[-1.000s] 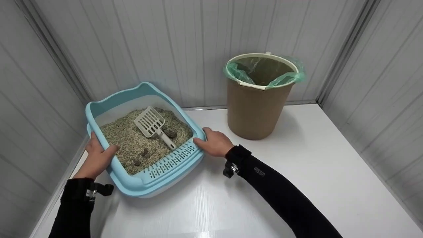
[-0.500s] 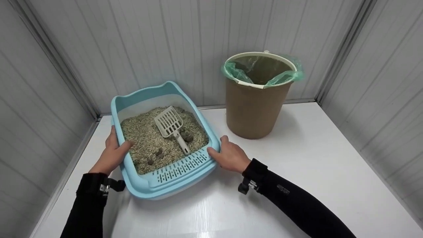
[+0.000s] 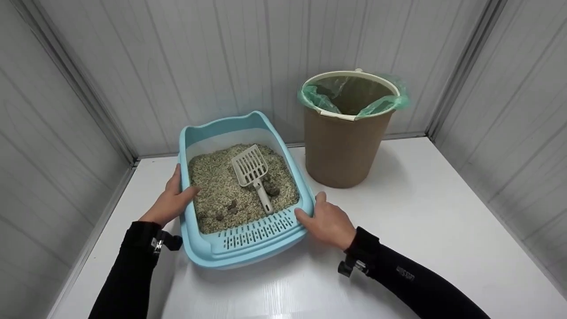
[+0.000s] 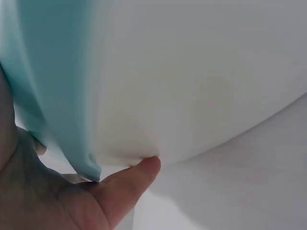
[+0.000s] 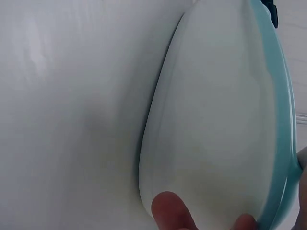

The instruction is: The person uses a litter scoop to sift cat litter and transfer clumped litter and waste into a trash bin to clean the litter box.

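Note:
A cat litter box [image 3: 208,248] with a blue rim and white tub stands at a slant on the white table. Brown-green litter [image 3: 217,177] with several dark clumps fills it. On the litter lies a pale slotted litter scoop [image 3: 249,166], its handle pointing toward the perforated front ledge. My left hand [image 3: 170,201] grips the left rim, thumb over the edge; in the left wrist view a finger [image 4: 129,189] presses the white wall from below the rim. My right hand [image 3: 330,221] holds the front right corner, thumb on top, with fingertips [image 5: 170,208] against the tub's outer side.
A brown bin [image 3: 343,146] with a cream rim and a green plastic liner [image 3: 321,99] stands behind and right of the litter box. Grey panelled walls [image 3: 199,57] enclose the white tabletop [image 3: 425,212] at the back and both sides.
Both hands have moved the litter box to the right, away from the left wall and closer to the bin, turning it slightly. The scoop has travelled along on the litter.

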Tool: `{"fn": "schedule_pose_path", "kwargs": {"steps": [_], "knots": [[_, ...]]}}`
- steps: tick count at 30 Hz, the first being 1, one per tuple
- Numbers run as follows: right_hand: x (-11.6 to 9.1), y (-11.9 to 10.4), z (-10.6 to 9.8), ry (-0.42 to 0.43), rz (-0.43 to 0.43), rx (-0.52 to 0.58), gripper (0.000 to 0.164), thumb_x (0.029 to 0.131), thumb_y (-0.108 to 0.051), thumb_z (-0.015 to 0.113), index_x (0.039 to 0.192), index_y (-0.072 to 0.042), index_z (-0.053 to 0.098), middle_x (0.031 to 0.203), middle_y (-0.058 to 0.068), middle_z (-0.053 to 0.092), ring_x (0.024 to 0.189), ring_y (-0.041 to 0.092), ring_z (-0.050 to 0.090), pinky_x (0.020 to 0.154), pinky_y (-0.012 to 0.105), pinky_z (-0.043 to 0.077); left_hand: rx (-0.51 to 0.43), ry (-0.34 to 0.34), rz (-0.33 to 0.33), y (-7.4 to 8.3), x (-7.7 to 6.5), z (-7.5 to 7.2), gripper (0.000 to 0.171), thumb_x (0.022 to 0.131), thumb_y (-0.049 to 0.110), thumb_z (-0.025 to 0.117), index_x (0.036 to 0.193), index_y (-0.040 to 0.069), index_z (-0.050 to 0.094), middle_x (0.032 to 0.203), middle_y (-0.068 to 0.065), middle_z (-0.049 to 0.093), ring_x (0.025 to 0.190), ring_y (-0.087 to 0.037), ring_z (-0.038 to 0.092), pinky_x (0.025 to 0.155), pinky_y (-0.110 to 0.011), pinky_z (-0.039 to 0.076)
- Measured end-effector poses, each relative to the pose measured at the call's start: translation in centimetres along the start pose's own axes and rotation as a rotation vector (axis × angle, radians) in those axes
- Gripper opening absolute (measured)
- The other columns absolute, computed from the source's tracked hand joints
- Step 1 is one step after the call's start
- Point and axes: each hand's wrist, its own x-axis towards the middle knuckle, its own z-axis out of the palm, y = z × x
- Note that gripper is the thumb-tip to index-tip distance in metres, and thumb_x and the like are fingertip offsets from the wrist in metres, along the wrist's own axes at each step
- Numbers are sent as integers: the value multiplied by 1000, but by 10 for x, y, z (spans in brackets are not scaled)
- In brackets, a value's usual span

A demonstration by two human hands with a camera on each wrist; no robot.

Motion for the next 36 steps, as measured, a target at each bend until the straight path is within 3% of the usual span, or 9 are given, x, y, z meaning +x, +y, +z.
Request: {"fn": "schedule_pose_path", "kwargs": {"steps": [2,9,19,27,31,36], "knots": [[0,1,-2,-8,-10,-4,59,108,-56,63,121,-2,45,78,8,54,64,23,53,64,38,40,-14,-19,27,1,2,1,98,116,26,54,175,32,-24,185,-19,-15,168,-48,-4,122,-76,20],[1,3,-5,-20,-7,-5,61,107,-59,65,122,-2,46,78,8,56,66,23,55,63,38,41,4,-81,-17,8,3,-3,98,119,31,51,172,32,-31,183,-15,-24,169,-48,-6,125,-71,20],[2,5,-7,-32,-11,-11,64,105,-62,67,123,-4,48,76,6,56,65,23,56,60,38,41,33,-112,-43,17,-2,-5,98,119,37,47,171,20,-34,182,-20,-25,168,-51,2,127,-67,22],[4,11,-5,-16,-43,21,72,106,-61,67,139,1,48,81,9,63,70,24,59,66,40,42,40,-77,30,17,-1,-3,95,119,30,47,173,19,-30,183,-17,-24,169,-46,-8,130,-69,14],[3,14,-3,17,-66,21,72,107,-59,67,139,2,49,81,9,63,70,24,58,66,40,41,34,-57,63,14,0,0,94,119,30,47,174,20,-28,184,-16,-21,170,-43,-9,130,-70,14],[2,13,1,33,-73,9,71,106,-62,67,137,0,49,81,9,63,72,24,59,67,41,42,-13,-16,32,3,-8,3,93,120,43,49,175,26,-24,185,-15,-17,170,-45,-4,128,-71,17]]}}
